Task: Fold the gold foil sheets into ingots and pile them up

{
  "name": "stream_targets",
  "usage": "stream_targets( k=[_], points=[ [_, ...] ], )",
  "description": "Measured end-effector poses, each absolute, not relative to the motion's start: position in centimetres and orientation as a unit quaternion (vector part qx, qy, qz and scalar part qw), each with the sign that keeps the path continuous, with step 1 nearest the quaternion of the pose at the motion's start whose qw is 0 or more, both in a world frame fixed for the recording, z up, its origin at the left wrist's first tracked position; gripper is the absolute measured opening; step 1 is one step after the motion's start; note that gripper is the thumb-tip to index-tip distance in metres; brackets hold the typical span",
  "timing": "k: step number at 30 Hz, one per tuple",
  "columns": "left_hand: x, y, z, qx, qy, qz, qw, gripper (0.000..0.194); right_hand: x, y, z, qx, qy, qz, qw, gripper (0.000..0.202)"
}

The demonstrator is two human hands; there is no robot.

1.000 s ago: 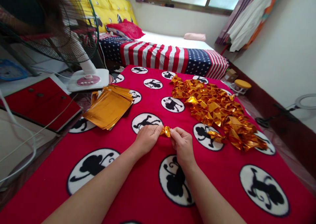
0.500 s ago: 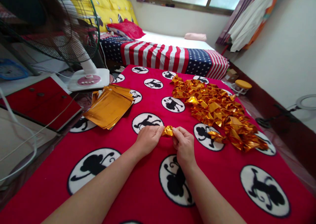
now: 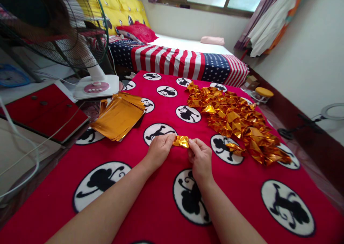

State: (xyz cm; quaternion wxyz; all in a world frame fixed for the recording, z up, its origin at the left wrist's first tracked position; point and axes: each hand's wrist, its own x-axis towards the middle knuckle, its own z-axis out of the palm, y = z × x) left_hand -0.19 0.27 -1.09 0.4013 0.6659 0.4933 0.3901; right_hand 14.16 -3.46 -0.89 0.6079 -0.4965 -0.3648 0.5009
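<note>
A small folded piece of gold foil paper [image 3: 181,141] is stretched between my two hands, just above the red cloth [image 3: 150,208] with its round monkey prints. My left hand [image 3: 160,149] pinches its left end between thumb and fingers. At the right end, my right hand [image 3: 200,156] grips it the same way. To the left lies a stack of flat gold foil sheets [image 3: 120,115]. A large heap of folded gold foil pieces [image 3: 233,115] spreads over the cloth on the right, beyond my right hand.
A fan [image 3: 96,86] stands at the far left, next to a red drawer cabinet [image 3: 44,109] with white cables across it. Behind the cloth is a bed with a striped, starred cover [image 3: 172,61]. A yellow-topped stool [image 3: 264,92] stands by the right wall.
My left hand has shifted slightly left, so a longer stretch of the foil shows between my hands. My right hand has barely moved.
</note>
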Motion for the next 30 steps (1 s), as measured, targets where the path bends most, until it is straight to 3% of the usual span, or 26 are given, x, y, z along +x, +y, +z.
stream_targets(
  k=[9,18,26,30],
  points=[
    [-0.13,0.63,-1.47,0.596,0.456,0.438,0.494,0.048,14.06,-3.58,-0.69,-0.501,-0.361,0.503,0.604,0.035],
    [0.16,0.17,-0.99,0.671,0.476,0.396,0.406,0.043,14.02,-3.38,-0.70,-0.461,-0.323,0.513,0.648,0.036],
    [0.20,0.42,-1.81,0.632,0.467,0.412,0.461,0.044,14.09,-3.14,-0.51,-0.444,-0.321,0.544,0.636,0.035],
    [0.23,0.48,-1.23,0.568,0.441,0.431,0.546,0.045,14.05,-3.19,-0.21,-0.456,-0.336,0.553,0.611,0.034]
  ],
)
